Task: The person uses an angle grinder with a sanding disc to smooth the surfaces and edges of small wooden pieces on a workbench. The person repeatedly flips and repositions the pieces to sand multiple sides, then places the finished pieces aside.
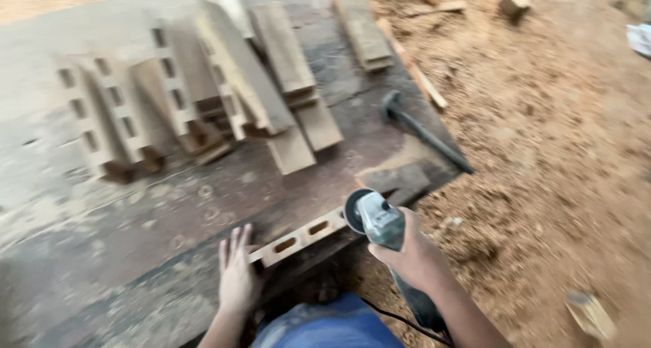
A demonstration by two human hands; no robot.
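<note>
My right hand point(407, 253) grips a grey angle grinder point(376, 219), whose disc end sits at the right end of a long wooden piece point(302, 236) with rectangular slots cut in it. That piece lies along the near edge of a worn workbench point(156, 219). My left hand point(239, 273) lies flat, fingers spread, on the bench at the piece's left end, touching it. The grinder's black cord point(397, 317) trails down past my blue-clad leg.
Several slotted and plain wooden boards point(224, 90) are stacked across the bench's far half. A dark hammer point(420, 131) lies at the bench's right edge. Sawdust-covered ground point(542, 131) with wood offcuts point(590, 314) fills the right side.
</note>
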